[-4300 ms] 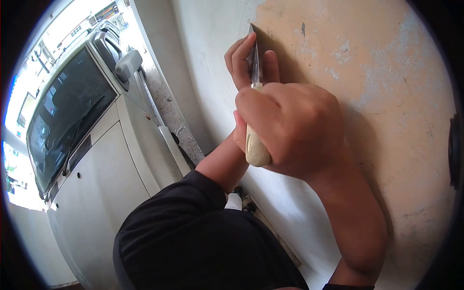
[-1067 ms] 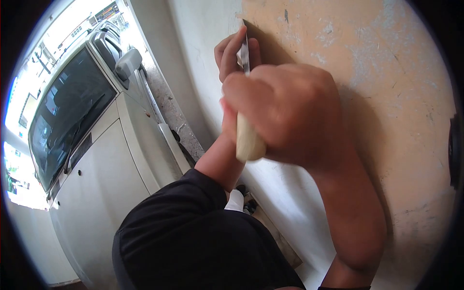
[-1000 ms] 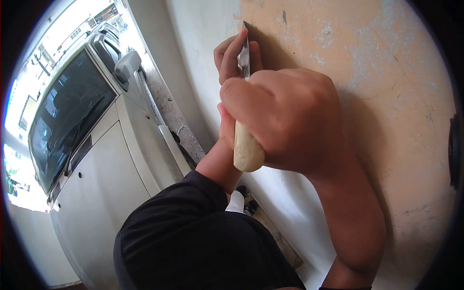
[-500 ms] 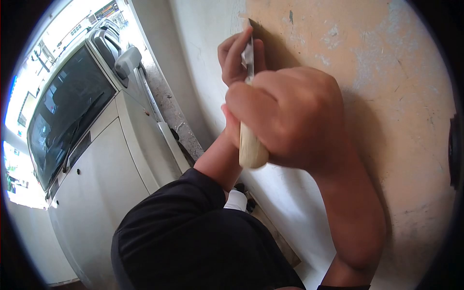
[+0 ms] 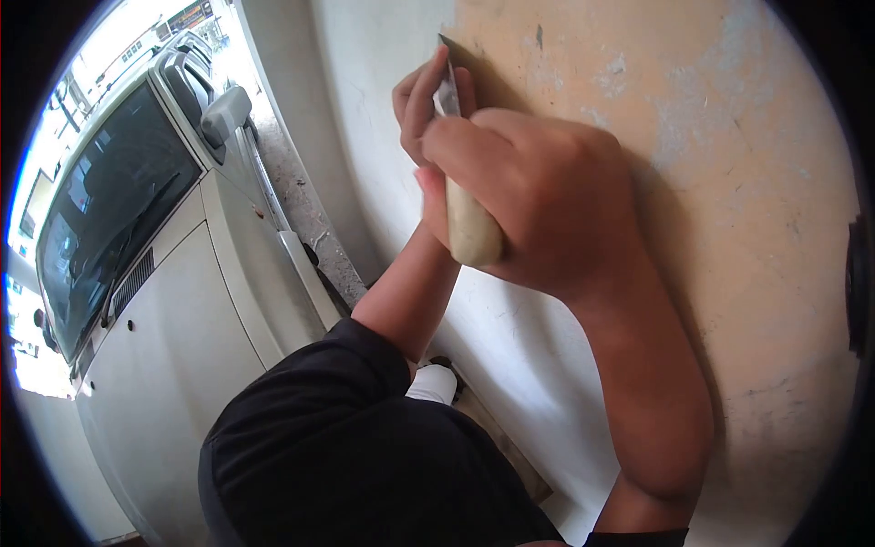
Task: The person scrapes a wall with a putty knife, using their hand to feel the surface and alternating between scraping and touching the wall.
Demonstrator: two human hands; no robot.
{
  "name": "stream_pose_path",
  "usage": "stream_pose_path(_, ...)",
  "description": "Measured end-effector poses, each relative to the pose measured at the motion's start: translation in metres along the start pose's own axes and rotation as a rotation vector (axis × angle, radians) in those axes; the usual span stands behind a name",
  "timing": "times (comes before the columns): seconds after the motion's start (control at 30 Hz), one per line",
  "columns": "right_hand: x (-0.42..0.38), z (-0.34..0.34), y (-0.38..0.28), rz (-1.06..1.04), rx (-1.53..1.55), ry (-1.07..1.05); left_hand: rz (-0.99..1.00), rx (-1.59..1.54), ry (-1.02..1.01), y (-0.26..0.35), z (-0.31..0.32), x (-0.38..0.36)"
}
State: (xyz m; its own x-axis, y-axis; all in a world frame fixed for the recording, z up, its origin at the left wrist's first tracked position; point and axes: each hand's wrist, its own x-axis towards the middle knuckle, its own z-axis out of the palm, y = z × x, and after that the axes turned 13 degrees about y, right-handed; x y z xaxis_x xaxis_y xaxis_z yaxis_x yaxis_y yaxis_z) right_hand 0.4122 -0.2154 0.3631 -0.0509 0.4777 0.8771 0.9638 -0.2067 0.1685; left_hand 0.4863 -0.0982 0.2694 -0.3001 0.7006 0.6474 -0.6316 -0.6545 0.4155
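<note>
A scraper (image 5: 474,232) with a cream handle and a narrow-looking metal blade is held against the wall (image 5: 729,228). My right hand (image 5: 547,191) is wrapped round its handle, whose rounded butt points toward me. Further up, my left hand (image 5: 422,105) has its fingers closed about the blade, the index finger lying along it close to the tip. The tip is at the border between a pale white area and a peach-coloured area with grey worn patches. Part of my left palm is hidden behind my right hand and the handle.
A pale car (image 5: 173,337) with a side mirror (image 5: 225,116) stands close on the left. A wall edge (image 5: 296,118) lies between it and the work area. A dark object (image 5: 857,287) is at the far right of the wall. Below is a white shape (image 5: 433,383) near the floor.
Both hands and the scraper have shifted left in view, and the handle's butt has moved up toward the wall. The whole view has also slid slightly, with the car further left.
</note>
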Motion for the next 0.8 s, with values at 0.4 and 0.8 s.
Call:
stream_pose_path(0.4, -0.003, -0.022, -0.013, -0.123, -0.109, -0.159, -0.203, -0.206, -0.002, 0.016, -0.001, -0.013)
stream_pose_path(0.8, 0.011, -0.043, -0.014, 0.025, -0.037, -0.26, 0.035, -0.199, -0.074, -0.005, -0.004, 0.003)
